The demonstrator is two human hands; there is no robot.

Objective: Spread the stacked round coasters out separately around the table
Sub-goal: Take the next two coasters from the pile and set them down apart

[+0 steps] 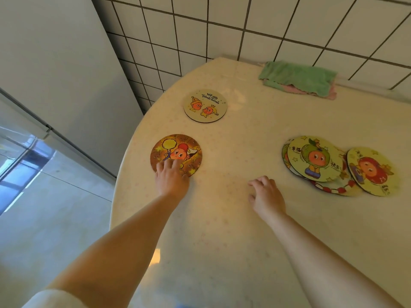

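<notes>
Against white tiles, the left hand (171, 177) presses flat on an orange coaster (176, 154), gripping nothing; the right hand (265, 193), loosely curled and empty, probably reaches next for the overlapping pile (315, 158).

A round cream counter (255, 218) stands against a wall of white tiles (222, 30) with dark grout. A tall pale grey cabinet (55, 63) fills the left side. The pale floor (44, 207) reflects blue light. A folded green cloth (298, 77) lies at the counter's far edge.
</notes>
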